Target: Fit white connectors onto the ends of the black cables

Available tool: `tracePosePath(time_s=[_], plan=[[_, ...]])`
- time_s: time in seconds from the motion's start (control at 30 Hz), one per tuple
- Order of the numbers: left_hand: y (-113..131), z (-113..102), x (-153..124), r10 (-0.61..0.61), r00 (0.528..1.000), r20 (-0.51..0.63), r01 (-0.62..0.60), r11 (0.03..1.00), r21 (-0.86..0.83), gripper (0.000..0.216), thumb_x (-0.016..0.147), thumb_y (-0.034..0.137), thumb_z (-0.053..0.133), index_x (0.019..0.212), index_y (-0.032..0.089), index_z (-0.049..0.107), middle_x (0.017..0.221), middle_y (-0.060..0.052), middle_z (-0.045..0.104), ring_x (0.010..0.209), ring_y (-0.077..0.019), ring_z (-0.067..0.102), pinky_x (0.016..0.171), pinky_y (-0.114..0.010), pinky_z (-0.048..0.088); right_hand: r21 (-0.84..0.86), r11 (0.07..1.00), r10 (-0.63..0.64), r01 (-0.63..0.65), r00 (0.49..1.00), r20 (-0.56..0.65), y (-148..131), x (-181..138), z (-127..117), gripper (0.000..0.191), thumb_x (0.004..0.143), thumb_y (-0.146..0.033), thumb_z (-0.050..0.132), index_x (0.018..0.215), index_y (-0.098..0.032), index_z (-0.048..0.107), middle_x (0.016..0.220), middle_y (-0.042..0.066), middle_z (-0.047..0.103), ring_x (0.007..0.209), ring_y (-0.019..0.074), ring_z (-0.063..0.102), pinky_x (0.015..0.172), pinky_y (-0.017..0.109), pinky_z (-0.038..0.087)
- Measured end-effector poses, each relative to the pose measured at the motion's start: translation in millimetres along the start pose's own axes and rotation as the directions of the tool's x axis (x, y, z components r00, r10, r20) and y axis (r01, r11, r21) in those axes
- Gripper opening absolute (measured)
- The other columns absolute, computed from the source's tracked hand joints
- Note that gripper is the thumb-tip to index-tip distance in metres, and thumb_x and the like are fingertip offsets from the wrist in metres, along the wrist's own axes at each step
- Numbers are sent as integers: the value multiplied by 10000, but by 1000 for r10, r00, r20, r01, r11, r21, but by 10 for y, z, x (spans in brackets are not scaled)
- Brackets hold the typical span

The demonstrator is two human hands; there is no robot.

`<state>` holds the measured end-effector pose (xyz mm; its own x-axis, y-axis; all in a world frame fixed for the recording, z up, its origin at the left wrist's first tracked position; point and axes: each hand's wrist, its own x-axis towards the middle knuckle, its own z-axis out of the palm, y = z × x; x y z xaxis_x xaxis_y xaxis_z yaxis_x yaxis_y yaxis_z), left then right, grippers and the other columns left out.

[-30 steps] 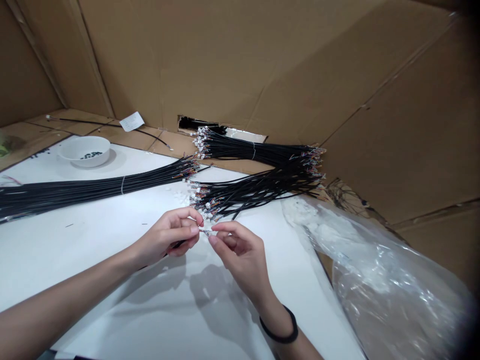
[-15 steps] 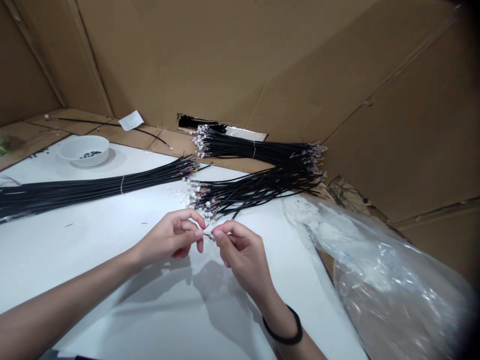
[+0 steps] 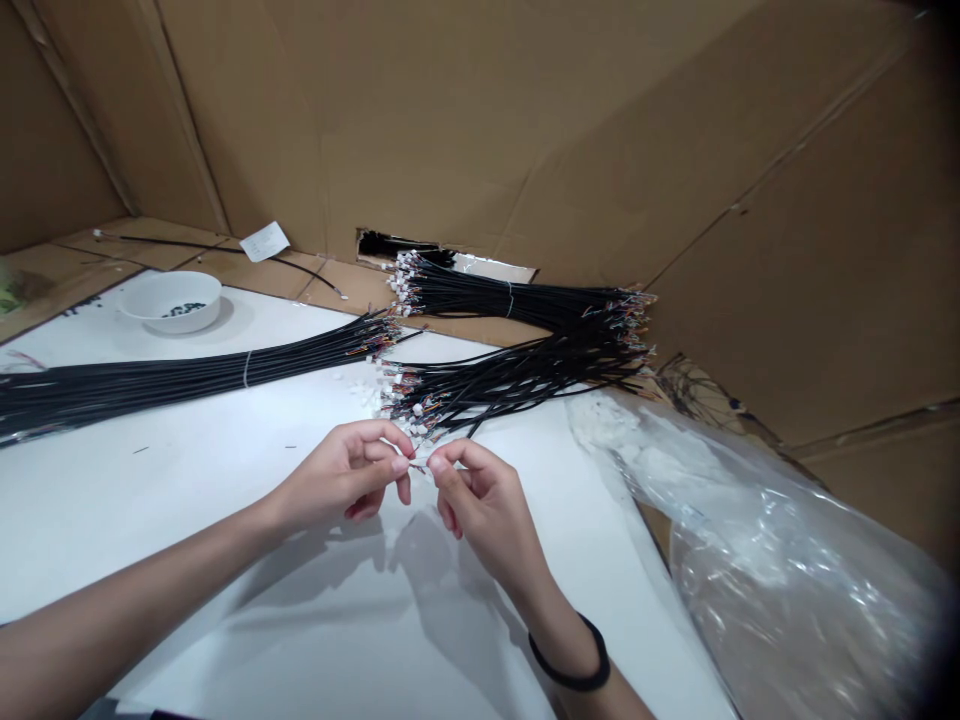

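My left hand (image 3: pixel 360 472) pinches the thin wires (image 3: pixel 418 464) at a cable's end between thumb and forefinger. Opposite it, with a narrow gap between the fingertips, my right hand (image 3: pixel 476 495) pinches the same wire ends; a small white piece seems to be there, too small to make out. Just beyond the fingertips lies a loose pile of black cables (image 3: pixel 495 385) with white connectors (image 3: pixel 412 415) at their left ends. Loose white connectors (image 3: pixel 365 393) are scattered beside that pile.
A tied bundle of black cables (image 3: pixel 187 367) lies at left, another tied bundle (image 3: pixel 480 292) behind the pile. A white bowl (image 3: pixel 174 290) holds small dark pieces. A clear plastic bag (image 3: pixel 780 560) hangs over the right edge. Cardboard walls (image 3: pixel 450 120) enclose the white table (image 3: pixel 315 640).
Both hands stay nearly in place, with slight finger movement at the wire ends. The right fingertips have shifted a little. The whole view has drifted slightly.
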<state>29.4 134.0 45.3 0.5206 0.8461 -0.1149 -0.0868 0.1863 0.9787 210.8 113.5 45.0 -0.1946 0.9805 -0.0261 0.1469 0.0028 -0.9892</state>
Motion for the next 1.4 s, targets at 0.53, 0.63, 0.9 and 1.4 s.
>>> tracePosePath(time_s=[0.53, 0.63, 0.9, 1.4], plan=[[-5, 35, 16, -13, 1000, -21, 16, 991, 134, 354, 801, 456, 688, 835, 117, 591, 659, -7, 627, 391, -32, 379, 396, -171, 283, -298, 906, -288, 301, 954, 87, -32, -3, -22, 240, 939, -249, 495, 722, -174, 562, 643, -15, 490, 551, 103, 415, 508, 230, 328], [-8, 28, 19, -20, 1000, -7, 21, 991, 129, 357, 826, 470, 655, 847, 120, 588, 662, -6, 624, 390, -32, 382, 392, -169, 271, -229, 944, -227, 238, 971, 75, -16, -1, -20, 247, 944, -287, 489, 727, -181, 541, 585, -33, 457, 503, 99, 410, 474, 227, 319], [26, 1, 12, -21, 1000, 4, 21, 994, 112, 373, 846, 496, 619, 864, 125, 585, 648, 7, 608, 390, -33, 372, 385, -170, 242, -96, 991, -87, 99, 989, 115, 8, 4, -37, 283, 937, -422, 516, 776, -190, 530, 485, -70, 404, 408, 88, 367, 400, 214, 281], [11, 3, 8, -29, 999, 22, 26, 992, 126, 394, 847, 519, 614, 835, 126, 585, 566, 48, 503, 433, -40, 323, 411, -174, 216, -77, 993, -78, 89, 988, 137, -50, 7, -28, 218, 925, -358, 519, 781, -194, 524, 464, -78, 423, 381, 80, 377, 387, 208, 298]])
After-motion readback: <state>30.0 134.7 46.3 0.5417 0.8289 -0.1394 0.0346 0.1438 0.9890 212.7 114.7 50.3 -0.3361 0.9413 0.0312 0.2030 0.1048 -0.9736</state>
